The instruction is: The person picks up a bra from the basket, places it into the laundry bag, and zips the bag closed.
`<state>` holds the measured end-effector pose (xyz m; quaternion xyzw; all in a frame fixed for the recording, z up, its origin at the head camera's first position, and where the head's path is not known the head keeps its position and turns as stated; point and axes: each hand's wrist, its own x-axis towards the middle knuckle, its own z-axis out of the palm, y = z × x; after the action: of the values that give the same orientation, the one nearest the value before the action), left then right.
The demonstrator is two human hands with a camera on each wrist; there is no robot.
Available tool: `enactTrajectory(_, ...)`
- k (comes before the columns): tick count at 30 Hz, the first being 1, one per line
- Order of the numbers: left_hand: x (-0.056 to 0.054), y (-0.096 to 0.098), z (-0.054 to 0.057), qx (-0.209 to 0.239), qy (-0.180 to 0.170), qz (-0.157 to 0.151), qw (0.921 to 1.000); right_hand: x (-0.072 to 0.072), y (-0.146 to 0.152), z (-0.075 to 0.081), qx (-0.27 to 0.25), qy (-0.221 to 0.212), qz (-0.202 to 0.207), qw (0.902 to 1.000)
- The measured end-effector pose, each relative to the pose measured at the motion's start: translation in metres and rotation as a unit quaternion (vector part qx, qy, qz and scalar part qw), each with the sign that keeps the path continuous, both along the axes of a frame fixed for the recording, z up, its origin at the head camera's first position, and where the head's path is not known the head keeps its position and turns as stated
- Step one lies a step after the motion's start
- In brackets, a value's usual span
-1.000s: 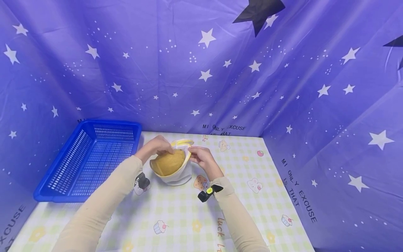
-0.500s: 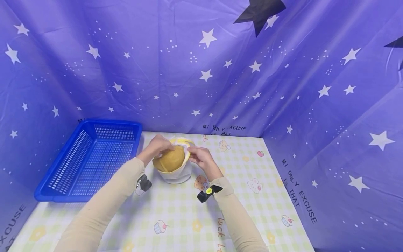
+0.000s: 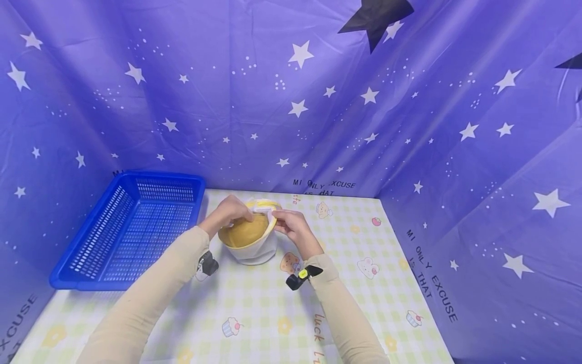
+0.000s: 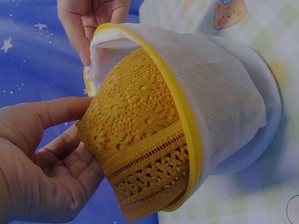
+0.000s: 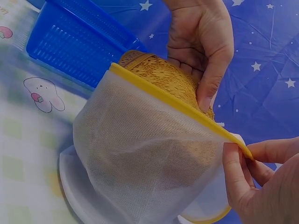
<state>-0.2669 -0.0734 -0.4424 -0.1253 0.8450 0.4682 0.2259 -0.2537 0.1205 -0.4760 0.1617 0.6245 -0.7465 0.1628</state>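
A mustard-yellow lace bra (image 3: 247, 233) lies partly inside a white mesh laundry bag (image 3: 258, 254) with a yellow zip edge. My left hand (image 3: 229, 210) pinches the scalloped edge of the bra between thumb and fingers, at the mouth of the bag. On the other side, my right hand (image 3: 293, 226) pinches the bag's yellow rim. The left wrist view shows a moulded lace cup (image 4: 131, 98) and an openwork band (image 4: 149, 172) sticking out past the rim. Through the mesh (image 5: 149, 140) in the right wrist view, the rest of the bra shows faintly.
A blue perforated plastic basket (image 3: 150, 232) stands to the left on the table. A checked cloth (image 3: 268, 298) with cartoon prints covers the tabletop. Purple star-printed curtain (image 3: 254, 101) hangs close behind and at both sides.
My left hand has shifted slightly right with the bra, whose near-left edge now sits closer within the bag's rim. The right hand keeps its pinch on the rim, almost unmoved.
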Motion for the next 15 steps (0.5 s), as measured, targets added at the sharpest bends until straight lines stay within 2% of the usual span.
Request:
enactTrajectory(5, 0.0021, -0.0004, 0.0012, 0.007, 0.0, -0.026, 0.9996, -0.0008, 0.0008, -0.0003, 0.001, 0.003, 0.0, 1.0)
enactTrajectory(9, 0.0043, 0.0004, 0.002, -0.004, -0.004, -0.049, 0.9988, -0.0013, 0.0011, -0.0003, 0.002, 0.003, 0.002, 1.0)
enactTrajectory(15, 0.006, 0.0018, 0.0013, 0.01, 0.001, -0.066, 0.9977, -0.0012, 0.0013, -0.0008, 0.003, 0.001, 0.001, 1.0)
